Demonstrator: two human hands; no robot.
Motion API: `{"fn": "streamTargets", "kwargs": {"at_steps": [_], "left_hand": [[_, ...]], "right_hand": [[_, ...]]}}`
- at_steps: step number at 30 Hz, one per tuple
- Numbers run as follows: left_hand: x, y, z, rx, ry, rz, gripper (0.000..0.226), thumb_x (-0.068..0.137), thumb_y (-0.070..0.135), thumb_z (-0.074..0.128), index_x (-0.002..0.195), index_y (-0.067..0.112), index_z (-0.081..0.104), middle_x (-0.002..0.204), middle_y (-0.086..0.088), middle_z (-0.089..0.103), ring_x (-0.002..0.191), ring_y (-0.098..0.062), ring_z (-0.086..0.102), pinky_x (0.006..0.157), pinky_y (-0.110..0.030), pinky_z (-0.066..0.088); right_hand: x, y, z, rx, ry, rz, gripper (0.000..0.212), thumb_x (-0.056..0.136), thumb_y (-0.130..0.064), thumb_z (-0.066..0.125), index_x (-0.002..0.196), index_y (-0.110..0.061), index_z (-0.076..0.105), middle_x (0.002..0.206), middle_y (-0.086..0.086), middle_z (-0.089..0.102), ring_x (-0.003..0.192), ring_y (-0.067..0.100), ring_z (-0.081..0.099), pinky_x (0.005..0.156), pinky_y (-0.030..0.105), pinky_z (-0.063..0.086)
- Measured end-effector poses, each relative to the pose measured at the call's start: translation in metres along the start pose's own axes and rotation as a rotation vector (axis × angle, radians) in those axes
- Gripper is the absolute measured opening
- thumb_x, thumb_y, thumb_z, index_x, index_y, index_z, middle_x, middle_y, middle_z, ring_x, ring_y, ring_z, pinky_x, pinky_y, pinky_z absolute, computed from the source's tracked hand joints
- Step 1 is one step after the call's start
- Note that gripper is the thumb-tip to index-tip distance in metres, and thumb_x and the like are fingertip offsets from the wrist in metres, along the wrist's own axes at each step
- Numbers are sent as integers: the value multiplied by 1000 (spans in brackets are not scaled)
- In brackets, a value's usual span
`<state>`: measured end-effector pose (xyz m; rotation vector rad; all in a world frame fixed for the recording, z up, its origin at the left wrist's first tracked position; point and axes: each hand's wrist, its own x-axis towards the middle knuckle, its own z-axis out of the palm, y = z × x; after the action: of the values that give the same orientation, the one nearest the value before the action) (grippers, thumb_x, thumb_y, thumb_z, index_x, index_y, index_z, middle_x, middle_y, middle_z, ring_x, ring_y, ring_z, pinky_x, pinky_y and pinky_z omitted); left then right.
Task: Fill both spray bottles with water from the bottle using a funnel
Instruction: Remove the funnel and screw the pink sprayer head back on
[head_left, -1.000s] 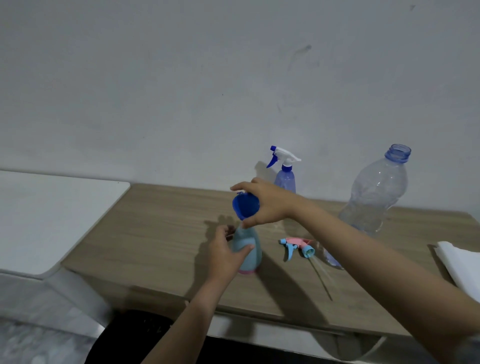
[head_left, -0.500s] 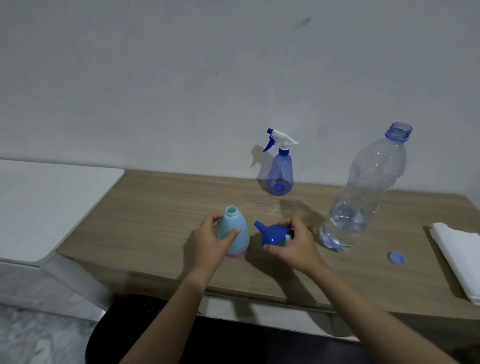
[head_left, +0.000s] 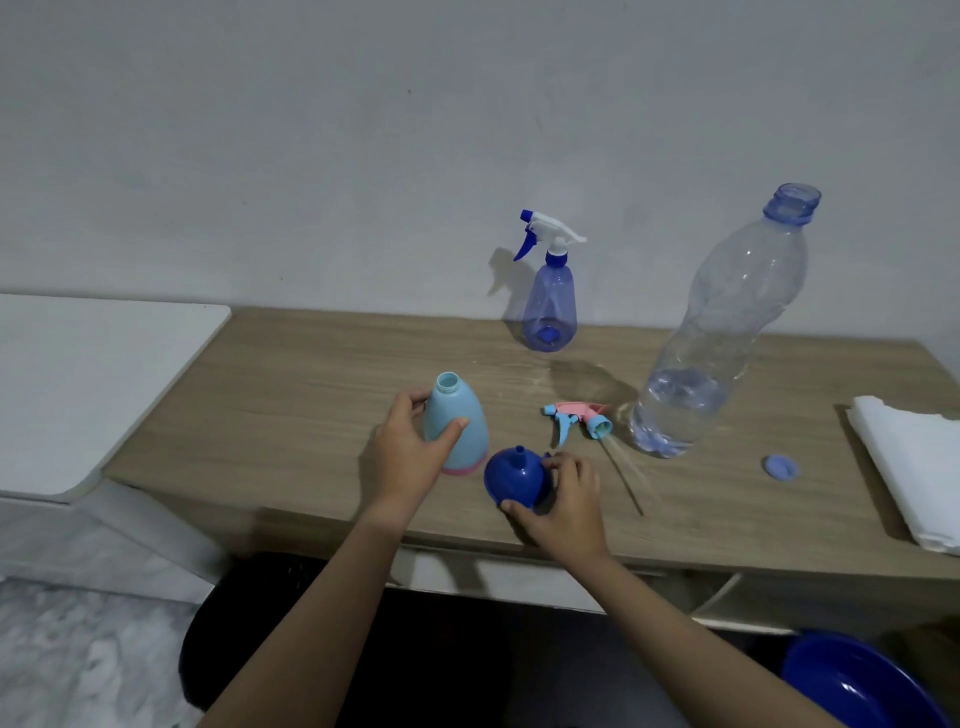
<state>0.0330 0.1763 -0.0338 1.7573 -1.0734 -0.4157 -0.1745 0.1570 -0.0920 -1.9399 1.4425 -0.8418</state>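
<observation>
My left hand (head_left: 410, 457) grips the light blue spray bottle (head_left: 457, 426), which stands open-necked on the wooden table (head_left: 291, 395). Just to its right, my right hand (head_left: 563, 499) holds the dark blue funnel (head_left: 514, 475) upside down on the table, spout pointing up. The light blue bottle's pink and blue spray head (head_left: 576, 418) lies on its side behind the funnel. A purple spray bottle (head_left: 549, 306) with a white trigger head stands by the wall. The large clear water bottle (head_left: 722, 332), uncapped, holds a little water at the bottom.
The water bottle's blue cap (head_left: 781, 466) lies on the table at the right, near a folded white cloth (head_left: 914, 467) at the table's right edge. A white surface (head_left: 78, 379) adjoins the table on the left. A blue basin (head_left: 857, 686) shows at bottom right.
My right hand took the funnel off the light blue bottle's neck and brought it down onto the table, turned spout up. My left hand kept its hold on the bottle.
</observation>
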Motion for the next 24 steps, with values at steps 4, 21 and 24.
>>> {"fn": "streamTargets", "kwargs": {"at_steps": [4,21,24], "left_hand": [[0,-2,1,-13,11,-6,48,61,57,76,101,51,49,108,23,62,104,-2,59,86,-42,53],[-1,-6,3,-6,14,-8,50,62,58,74,104,49,50,110,26,61,107,-1,57,89,-43,51],[-2,-4,2,-7,15,-2,48,62,56,75,103,48,51,109,24,61,106,-1,57,88,-42,51]], "right_hand": [[3,-6,-19,56,152,-97,53,66,-52,72,100,-14,58,102,0,52,97,12,45,81,14,35],[93,-4,-45,-275,24,268,15,87,-11,53,101,-7,49,91,13,63,91,36,61,65,35,42],[93,-11,-53,-47,30,321,37,86,-9,60,121,-6,49,101,9,63,98,28,62,73,32,44]]}}
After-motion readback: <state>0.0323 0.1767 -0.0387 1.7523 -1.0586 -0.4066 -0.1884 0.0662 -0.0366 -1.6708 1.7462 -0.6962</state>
